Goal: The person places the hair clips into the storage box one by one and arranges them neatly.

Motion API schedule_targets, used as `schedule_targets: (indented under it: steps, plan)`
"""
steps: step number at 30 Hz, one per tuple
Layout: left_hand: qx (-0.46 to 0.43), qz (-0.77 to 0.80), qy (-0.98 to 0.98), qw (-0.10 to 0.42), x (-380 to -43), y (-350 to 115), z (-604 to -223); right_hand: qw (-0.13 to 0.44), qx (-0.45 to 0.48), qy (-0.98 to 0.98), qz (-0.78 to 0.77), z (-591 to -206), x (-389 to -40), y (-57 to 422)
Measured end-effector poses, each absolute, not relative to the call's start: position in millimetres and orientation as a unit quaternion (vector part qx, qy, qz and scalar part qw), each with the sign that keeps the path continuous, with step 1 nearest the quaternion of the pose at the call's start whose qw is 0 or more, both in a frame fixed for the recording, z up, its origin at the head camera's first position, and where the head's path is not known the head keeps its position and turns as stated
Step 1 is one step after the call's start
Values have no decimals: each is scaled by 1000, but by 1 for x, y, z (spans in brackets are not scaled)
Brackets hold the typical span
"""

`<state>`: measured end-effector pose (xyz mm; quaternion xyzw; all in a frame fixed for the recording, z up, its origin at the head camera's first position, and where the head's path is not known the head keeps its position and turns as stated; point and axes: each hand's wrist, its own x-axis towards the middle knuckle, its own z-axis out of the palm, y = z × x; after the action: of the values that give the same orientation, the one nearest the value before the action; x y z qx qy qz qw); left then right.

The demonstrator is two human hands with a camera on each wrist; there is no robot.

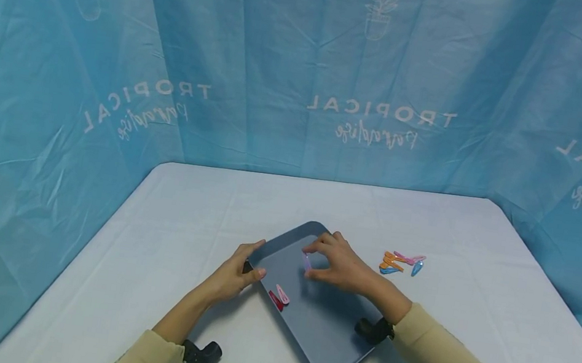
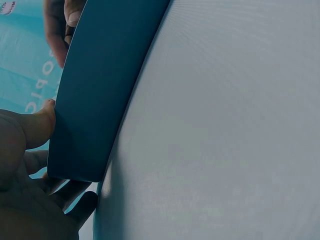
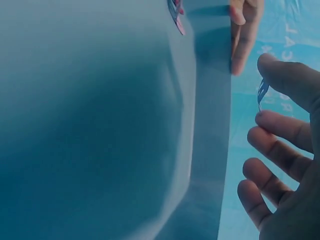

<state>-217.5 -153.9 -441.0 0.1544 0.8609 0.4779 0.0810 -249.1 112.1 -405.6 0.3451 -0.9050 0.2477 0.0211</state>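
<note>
A light purple snap hair clip [image 1: 306,262] is pinched between the thumb and index finger of my right hand [image 1: 341,264], held above the grey tray [image 1: 323,329]. In the right wrist view the same hair clip [image 3: 261,93] stands between the two fingertips, the other fingers loosely bent. My left hand [image 1: 229,275] grips the tray's left corner, thumb at the rim. The left wrist view shows the tray's outer wall [image 2: 100,90] with fingers around its end. Inside the tray, near its left side, lie a pink hair clip [image 1: 282,294] and a red hair clip [image 1: 275,300].
Right of the tray, several orange, pink and blue hair clips [image 1: 392,262] lie loosely grouped on the white table [image 1: 197,212]. A blue printed curtain [image 1: 287,51] hangs behind and beside the table. Black wrist cameras [image 1: 202,355] sit on both wrists.
</note>
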Motion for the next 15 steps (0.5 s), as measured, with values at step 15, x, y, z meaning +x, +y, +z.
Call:
schedule_targets:
  steps: [15]
  plan:
    - [153, 474, 864, 73, -218, -153, -441, -41, 399, -889, 222, -416, -250, 96]
